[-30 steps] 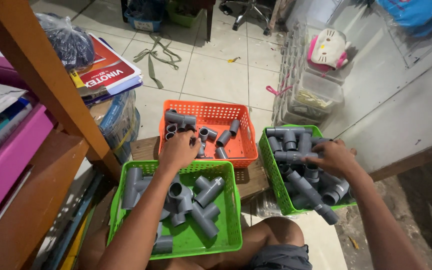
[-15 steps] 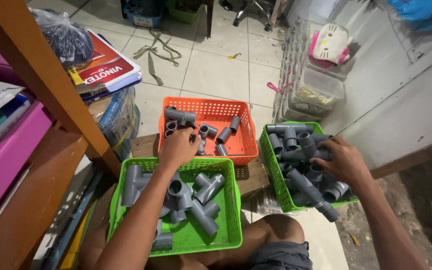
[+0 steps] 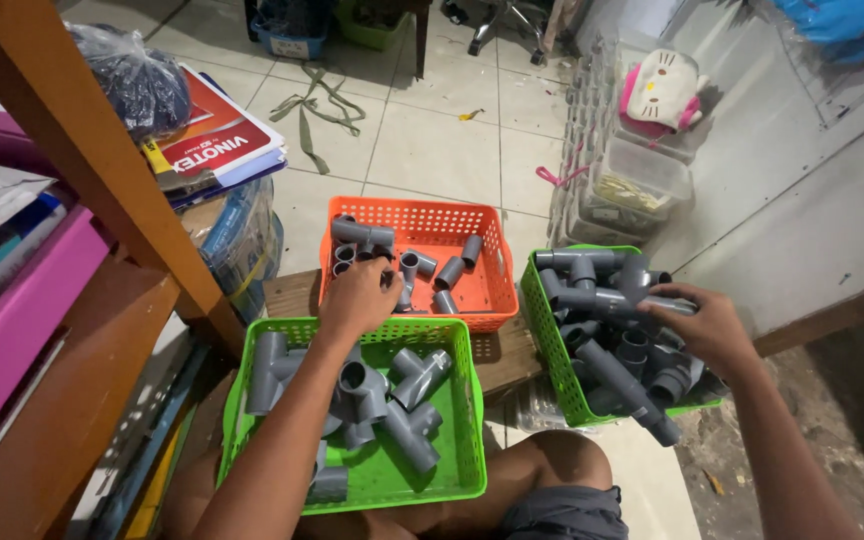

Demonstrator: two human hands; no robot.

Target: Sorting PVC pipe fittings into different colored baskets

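Observation:
My left hand [image 3: 357, 297] reaches into the orange basket [image 3: 472, 312] and rests among small grey pipe fittings [image 3: 447, 272], fingers curled over one of them. My right hand [image 3: 704, 322] lies on top of the heap in the right green basket [image 3: 550, 350], closed around a grey pipe fitting [image 3: 637, 303]. On my lap sits the near green basket [image 3: 467, 440], which holds several grey tee fittings [image 3: 392, 395].
A wooden shelf post [image 3: 92, 160] and shelves with pink boxes [image 3: 22, 300] stand at the left. Magazines [image 3: 217, 140] and a dark bag [image 3: 137, 85] lie behind it. Clear plastic containers [image 3: 632, 185] line the right wall on the tiled floor.
My left hand has stayed in the orange basket, shifting slightly. My right hand has closed further over a fitting on the right basket's heap.

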